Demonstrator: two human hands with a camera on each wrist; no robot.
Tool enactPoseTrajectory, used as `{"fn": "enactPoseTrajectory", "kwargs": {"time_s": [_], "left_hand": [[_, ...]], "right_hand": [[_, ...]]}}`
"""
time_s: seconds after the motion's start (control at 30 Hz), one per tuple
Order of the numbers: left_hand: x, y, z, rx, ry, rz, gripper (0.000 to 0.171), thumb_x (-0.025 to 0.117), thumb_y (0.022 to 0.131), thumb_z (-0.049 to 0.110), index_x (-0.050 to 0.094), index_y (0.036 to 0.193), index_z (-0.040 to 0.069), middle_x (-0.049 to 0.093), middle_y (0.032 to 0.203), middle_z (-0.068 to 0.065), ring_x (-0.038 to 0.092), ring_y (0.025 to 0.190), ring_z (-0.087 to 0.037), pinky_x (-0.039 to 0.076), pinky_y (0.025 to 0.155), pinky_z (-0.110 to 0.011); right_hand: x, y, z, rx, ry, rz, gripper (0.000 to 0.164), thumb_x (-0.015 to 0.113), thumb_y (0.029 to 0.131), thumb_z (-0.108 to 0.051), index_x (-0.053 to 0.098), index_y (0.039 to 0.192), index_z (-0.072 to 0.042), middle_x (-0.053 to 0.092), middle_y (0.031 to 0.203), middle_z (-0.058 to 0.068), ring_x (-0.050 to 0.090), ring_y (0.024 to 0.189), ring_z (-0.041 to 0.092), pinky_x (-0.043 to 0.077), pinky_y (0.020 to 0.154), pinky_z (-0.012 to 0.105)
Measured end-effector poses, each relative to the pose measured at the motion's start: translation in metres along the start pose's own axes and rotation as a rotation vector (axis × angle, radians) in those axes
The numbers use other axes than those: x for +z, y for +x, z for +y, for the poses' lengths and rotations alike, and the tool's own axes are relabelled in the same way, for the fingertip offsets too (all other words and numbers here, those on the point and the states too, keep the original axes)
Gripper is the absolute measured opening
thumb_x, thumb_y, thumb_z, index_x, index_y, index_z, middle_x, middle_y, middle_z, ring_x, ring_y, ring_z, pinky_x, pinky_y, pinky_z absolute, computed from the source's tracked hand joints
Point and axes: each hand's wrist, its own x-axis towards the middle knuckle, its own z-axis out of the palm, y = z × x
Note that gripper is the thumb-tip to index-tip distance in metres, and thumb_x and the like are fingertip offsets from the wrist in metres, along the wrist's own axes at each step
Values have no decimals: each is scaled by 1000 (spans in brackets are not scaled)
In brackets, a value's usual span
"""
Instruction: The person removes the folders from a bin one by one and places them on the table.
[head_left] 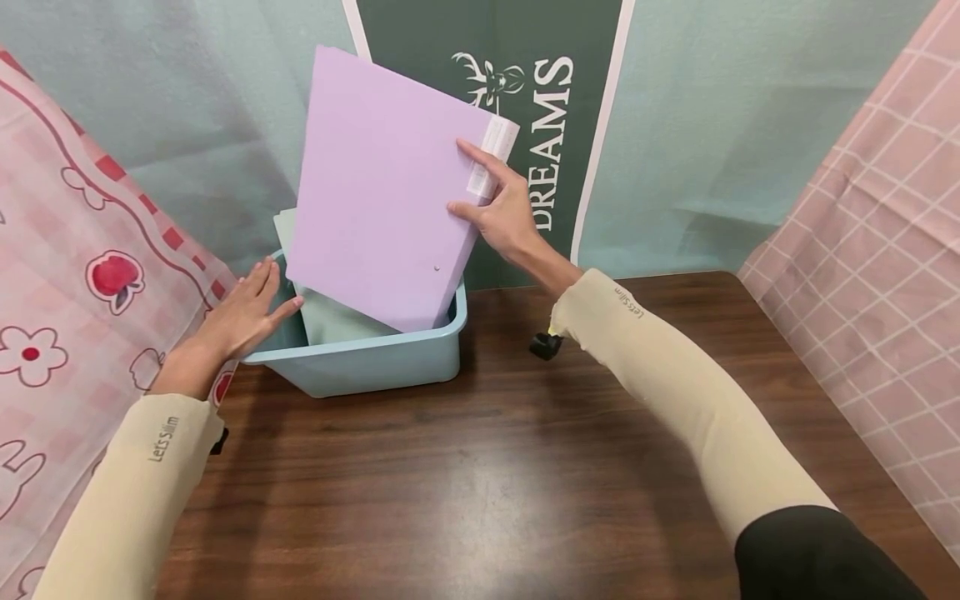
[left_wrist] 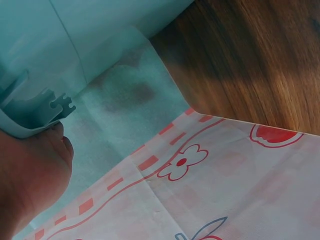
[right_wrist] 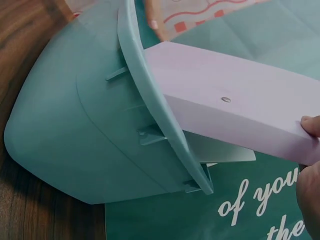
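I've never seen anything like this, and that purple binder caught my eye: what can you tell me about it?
The binder is pale purple, thick and smooth, apparently plastic, with a white label at its upper right and a small metal-looking rivet lower down. It looks closed. It is tilted, its lower end in the blue bin, partly hiding a flat, pale green item. The right hand grips it beside the label.

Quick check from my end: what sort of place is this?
Likely a makeshift, cloth-screened tabletop workspace: a wood-grain table, a pink gridded cloth along its right and a red-printed pink cloth along its left.
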Motion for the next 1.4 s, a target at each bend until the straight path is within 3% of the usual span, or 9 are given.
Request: {"fn": "enactPoseTrajectory", "kwargs": {"time_s": [0.6,0.9,1.07,1.4], "left_hand": [[1,0,-1,17,-19,11,83,24,115,52,-14,164,-4,-17,172,-28,-13,161,-45,-6,130,-59],[1,-2,-1,3,-18,9,83,22,115,52,-15,164,-3,-20,172,-26,-13,161,-46,-9,129,-57],[1,-3,0,0,-22,3,82,22,115,52,-16,164,-2,-20,172,-26,-14,161,-45,-11,129,-57],[-1,0,-1,15,-17,-3,82,20,115,52,-15,164,-4,-20,172,-26,-15,161,-45,-8,129,-59]], "right_hand": [[-27,-5,-24,-2,186,74,85,82,77,22,61,151,-12,55,149,8,60,125,28,57,104,43],[-40,-8,-39,-1,160,99,84,87,79,11,60,153,-18,54,152,4,58,131,27,56,106,44],[-50,-8,-42,-31,199,121,83,88,80,7,57,155,-15,53,153,4,56,135,27,56,107,44],[-71,-6,-53,-80,289,113,86,81,80,19,53,156,-8,49,154,8,53,136,28,55,108,47]]}}
